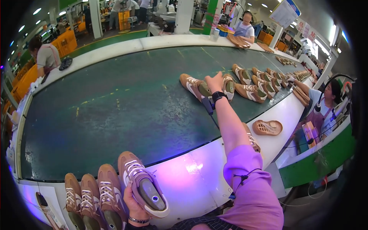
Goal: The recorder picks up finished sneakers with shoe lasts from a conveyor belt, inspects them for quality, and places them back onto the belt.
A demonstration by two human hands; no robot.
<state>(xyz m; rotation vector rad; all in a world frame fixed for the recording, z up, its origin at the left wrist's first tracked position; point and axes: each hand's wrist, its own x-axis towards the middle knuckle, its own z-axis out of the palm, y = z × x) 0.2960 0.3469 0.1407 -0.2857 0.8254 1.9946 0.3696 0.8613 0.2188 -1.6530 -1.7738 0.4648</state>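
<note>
My left hand (137, 203) is closed on the side of a brown sneaker (140, 178) with white laces, tilted at the near edge of the belt. A greenish insole with a round mark shows inside it. Stretched far out over the green conveyor belt (115, 103), my right hand (215, 82) has its fingers curled between two brown sneakers, one on its left (190, 83) and one on its right (229, 87). Its fingertips are hidden, so what they grip cannot be made out. A dark band and a device with a cable are at that wrist.
Several sneakers (90, 195) stand in a row left of my left hand. More sneakers (251, 92) sit on the belt to the right. A tan shoe sole (267, 127) lies on the white ledge (191, 172). Co-workers sit at the right, far side and left.
</note>
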